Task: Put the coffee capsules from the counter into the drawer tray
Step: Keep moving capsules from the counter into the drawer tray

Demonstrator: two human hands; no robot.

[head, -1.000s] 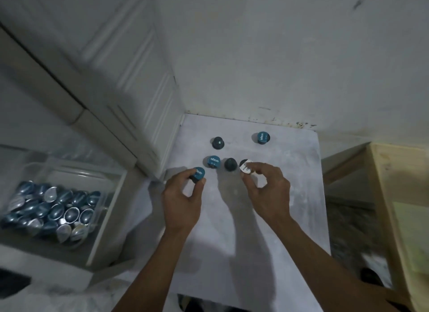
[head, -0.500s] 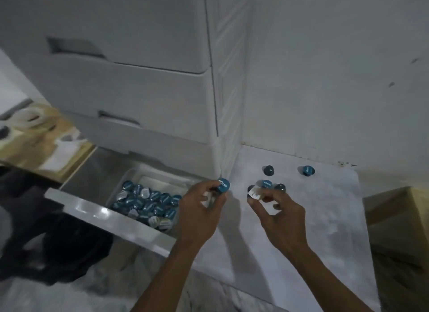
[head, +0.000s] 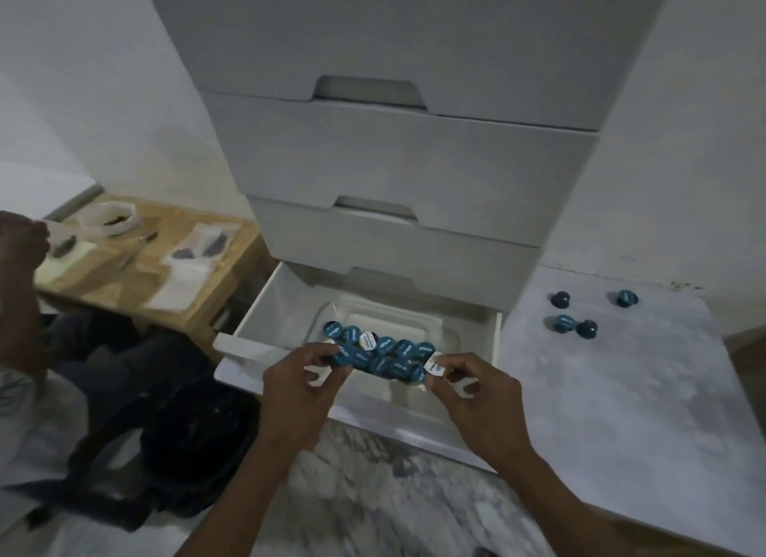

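Tall white drawer cabinet (head: 398, 150) fills the upper centre of the frame; its lowest white drawer (head: 265, 308) is pulled open at mid-frame. Pale grey marbled counter (head: 613, 391) occupies the right side, abutting the cabinet. Light wooden side table (head: 136, 283) with papers at mid-left.

Inside the drawer: clear plastic tray (head: 449, 339), holding a cluster of round teal-lidded coffee capsules (head: 385, 351), one white-lidded among them.

Four dark teal capsules on the counter (head: 574, 325), upper right: two in a back row set apart, two in front just beside each other.

Left hand (head: 296, 384), centre frame over the drawer's front edge, pinches a teal-lidded capsule (head: 343, 354) between thumb and fingertips. Right hand (head: 476, 391), just right of it, pinches a white-lidded capsule (head: 434, 367) likewise. Both held capsules sit over the near edge of the tray cluster; cannot tell whether they touch it.
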